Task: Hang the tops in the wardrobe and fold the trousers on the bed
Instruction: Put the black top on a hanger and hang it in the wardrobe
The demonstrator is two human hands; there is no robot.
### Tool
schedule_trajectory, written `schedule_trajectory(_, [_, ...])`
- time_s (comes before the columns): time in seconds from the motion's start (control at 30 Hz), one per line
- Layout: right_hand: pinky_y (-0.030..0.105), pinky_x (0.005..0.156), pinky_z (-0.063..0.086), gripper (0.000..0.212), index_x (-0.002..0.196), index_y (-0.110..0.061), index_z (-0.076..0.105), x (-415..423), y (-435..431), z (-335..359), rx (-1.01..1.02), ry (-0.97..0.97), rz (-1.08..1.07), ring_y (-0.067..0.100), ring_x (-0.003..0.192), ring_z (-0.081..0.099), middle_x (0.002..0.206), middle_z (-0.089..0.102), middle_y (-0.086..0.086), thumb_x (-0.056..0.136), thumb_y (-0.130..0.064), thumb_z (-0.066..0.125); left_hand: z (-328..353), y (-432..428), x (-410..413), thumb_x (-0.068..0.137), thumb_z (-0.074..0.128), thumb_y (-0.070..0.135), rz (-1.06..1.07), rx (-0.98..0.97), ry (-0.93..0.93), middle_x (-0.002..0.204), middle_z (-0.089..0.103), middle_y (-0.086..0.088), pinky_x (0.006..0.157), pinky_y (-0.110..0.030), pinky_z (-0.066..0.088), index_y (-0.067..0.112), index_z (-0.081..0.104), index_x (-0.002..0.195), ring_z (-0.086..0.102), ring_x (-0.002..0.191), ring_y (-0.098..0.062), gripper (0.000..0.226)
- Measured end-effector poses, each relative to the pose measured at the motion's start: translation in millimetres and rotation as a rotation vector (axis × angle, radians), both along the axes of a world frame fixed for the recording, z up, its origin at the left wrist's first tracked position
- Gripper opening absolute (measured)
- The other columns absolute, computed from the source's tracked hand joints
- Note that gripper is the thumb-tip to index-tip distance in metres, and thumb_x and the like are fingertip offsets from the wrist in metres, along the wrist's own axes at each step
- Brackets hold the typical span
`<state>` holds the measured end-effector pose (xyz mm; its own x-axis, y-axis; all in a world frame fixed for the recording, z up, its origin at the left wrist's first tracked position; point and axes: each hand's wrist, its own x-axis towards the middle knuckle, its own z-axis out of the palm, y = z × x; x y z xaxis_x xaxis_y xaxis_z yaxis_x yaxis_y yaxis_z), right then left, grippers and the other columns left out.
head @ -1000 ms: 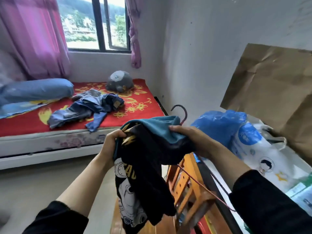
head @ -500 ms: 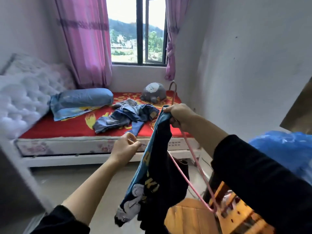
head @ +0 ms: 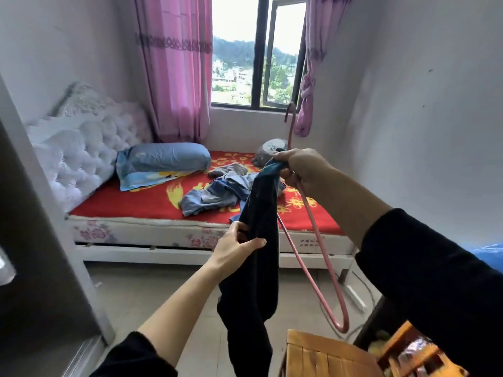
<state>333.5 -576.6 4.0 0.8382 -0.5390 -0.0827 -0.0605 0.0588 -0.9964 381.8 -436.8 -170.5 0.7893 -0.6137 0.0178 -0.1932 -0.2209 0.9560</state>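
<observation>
A dark navy top (head: 258,268) with a teal collar hangs in front of me, draped over one arm of a pink wire hanger (head: 318,254). My right hand (head: 302,167) grips the hanger's neck together with the collar, the hook pointing up. My left hand (head: 234,247) pinches the top's fabric lower down, at its left edge. A heap of blue trousers (head: 217,191) lies crumpled on the red bed (head: 136,202). The grey wardrobe door (head: 40,254) stands at the left edge.
A blue pillow (head: 166,159) and a grey plush toy (head: 268,152) lie on the bed. A wooden stool (head: 326,355) stands at the bottom right, a blue bag (head: 490,257) beyond my right sleeve. Tiled floor lies between me and the bed.
My view has swung left, bringing the wardrobe door into sight. The top has been drawn out long on the hanger, and my left hand has moved from beside it to pinching its fabric.
</observation>
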Motion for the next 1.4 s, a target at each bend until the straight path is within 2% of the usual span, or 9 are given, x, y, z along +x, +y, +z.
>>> schedule_trajectory(0.13, [0.013, 0.028, 0.024, 0.024, 0.073, -0.009, 0.047, 12.2, -13.3, 2.7, -0.003, -0.039, -0.019, 0.002, 0.027, 0.033, 0.059, 0.042, 0.004, 0.097, -0.006, 0.051, -7.2, 9.9, 10.0, 0.087, 0.066, 0.033, 0.048, 0.090, -0.181, 0.088, 0.068, 0.014, 0.074, -0.020, 0.048, 0.026, 0.066, 0.097, 0.064, 0.085, -0.005, 0.013])
schedule_trajectory(0.27, [0.013, 0.028, 0.025, 0.020, 0.073, -0.008, 0.051, 17.3, -44.0, 2.0, 0.029, -0.105, -0.151, 0.003, 0.026, 0.035, 0.058, 0.043, 0.005, 0.093, -0.003, 0.055, -14.3, 39.0, 12.7, 0.089, 0.066, 0.027, -0.042, 0.018, 0.057, 0.063, 0.066, 0.013, 0.055, -0.013, 0.043, 0.019, 0.068, 0.074, 0.063, 0.059, -0.003, 0.017])
schedule_trajectory(0.43, [0.011, 0.029, 0.024, 0.021, 0.071, -0.008, 0.051, 24.4, -71.6, -15.1, -0.012, -0.083, -0.217, 0.003, 0.024, 0.035, 0.060, 0.045, 0.007, 0.091, -0.002, 0.056, -3.6, 51.0, 16.2, 0.089, 0.056, 0.050, 0.022, -0.085, 0.280, 0.090, 0.075, -0.001, 0.061, -0.017, 0.050, 0.015, 0.074, 0.098, 0.072, 0.079, -0.014, 0.040])
schedule_trajectory(0.57, [0.012, 0.028, 0.025, 0.027, 0.066, -0.008, 0.051, 25.6, -88.0, -35.1, -0.016, -0.036, -0.249, 0.003, 0.024, 0.034, 0.059, 0.045, 0.006, 0.091, -0.003, 0.057, 2.2, 54.0, 27.7, 0.093, 0.058, 0.027, 0.078, -0.118, 0.359, 0.098, 0.074, -0.005, 0.070, -0.025, 0.052, 0.015, 0.071, 0.107, 0.072, 0.087, -0.019, 0.023])
schedule_trajectory(0.77, [0.013, 0.029, 0.026, 0.020, 0.072, -0.008, 0.055, 21.4, -106.3, -66.0, -0.039, 0.020, -0.253, 0.003, 0.026, 0.036, 0.061, 0.047, 0.006, 0.091, -0.004, 0.058, -15.7, 61.9, 58.4, 0.082, 0.054, 0.016, 0.568, 0.403, 0.101, 0.080, 0.063, -0.006, 0.067, -0.032, 0.053, 0.014, 0.059, 0.080, 0.061, 0.074, -0.024, 0.006])
schedule_trajectory(0.83, [0.013, 0.029, 0.027, 0.019, 0.072, -0.007, 0.056, 19.6, -109.8, -77.2, -0.066, 0.044, -0.258, 0.004, 0.025, 0.037, 0.061, 0.048, 0.006, 0.091, -0.005, 0.059, -16.8, 57.2, 60.7, 0.087, 0.051, 0.009, 0.674, 0.227, 0.265, 0.083, 0.061, -0.013, 0.062, -0.037, 0.058, 0.007, 0.056, 0.080, 0.062, 0.071, -0.030, 0.008])
schedule_trajectory(1.0, [0.022, 0.037, 0.035, 0.012, 0.083, -0.004, 0.061, 9.7, -137.8, -109.4, -0.222, 0.151, -0.244, 0.013, 0.040, 0.044, 0.062, 0.050, 0.007, 0.093, -0.010, 0.059, 4.2, 24.0, 55.9, 0.095, 0.042, 0.012, 0.579, -0.296, 0.735, 0.081, 0.055, -0.011, 0.074, -0.038, 0.054, 0.007, 0.056, 0.083, 0.056, 0.072, -0.022, 0.019])
schedule_trajectory(1.2, [0.039, 0.073, 0.049, 0.030, 0.101, -0.009, 0.061, -12.9, -164.9, -149.0, -0.730, 0.536, -0.091, 0.031, 0.091, 0.062, 0.098, 0.065, 0.013, 0.095, -0.037, 0.052, 53.8, -25.6, 48.2, 0.094, 0.049, 0.027, 0.422, -0.225, 0.610, 0.068, 0.060, -0.006, 0.057, -0.029, 0.048, 0.011, 0.057, 0.085, 0.058, 0.061, -0.021, 0.020])
schedule_trajectory(1.4, [0.036, 0.060, 0.043, 0.038, 0.093, -0.004, 0.064, -17.8, -160.6, -143.1, -0.531, 0.267, -0.244, 0.025, 0.067, 0.056, 0.070, 0.057, 0.005, 0.101, -0.033, 0.041, 55.6, -66.1, 45.1, 0.096, 0.050, 0.034, 0.320, -0.035, 0.521, 0.097, 0.066, -0.010, 0.088, -0.036, 0.051, 0.005, 0.058, 0.120, 0.064, 0.092, -0.027, 0.039])
